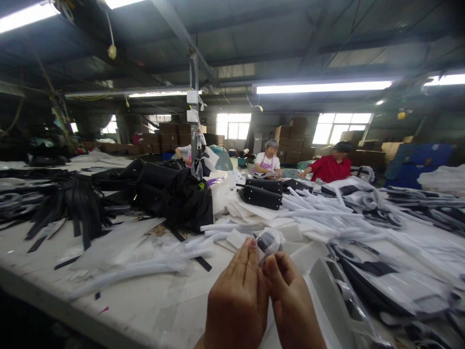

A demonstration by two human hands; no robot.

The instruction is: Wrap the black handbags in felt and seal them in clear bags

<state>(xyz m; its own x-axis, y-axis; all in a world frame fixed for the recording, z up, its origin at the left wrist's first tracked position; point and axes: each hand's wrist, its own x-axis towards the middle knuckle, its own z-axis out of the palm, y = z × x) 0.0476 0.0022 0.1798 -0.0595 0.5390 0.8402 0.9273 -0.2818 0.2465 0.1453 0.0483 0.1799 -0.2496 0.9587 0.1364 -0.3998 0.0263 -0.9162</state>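
Above the table's near side, my left hand (238, 295) and my right hand (292, 298) meet around a small dark bundle in see-through plastic wrap (271, 241). The left fingers are pressed together along its left side. My right thumb and forefinger pinch the lower edge of the wrap. What lies inside the plastic is too unclear to name. Just beyond the hands, white foam tubes (319, 213) are heaped across the table. Two black handbags (260, 196) with metal studs lie on white sheets behind the bundle.
A large black pile of bags (170, 194) and black straps (78, 208) cover the left of the table (134, 305). A grey plastic bin (327, 300) and a wrapped black bag (381, 278) stand right. Two people (267, 162) work opposite; another is partly hidden by a post (195, 131).
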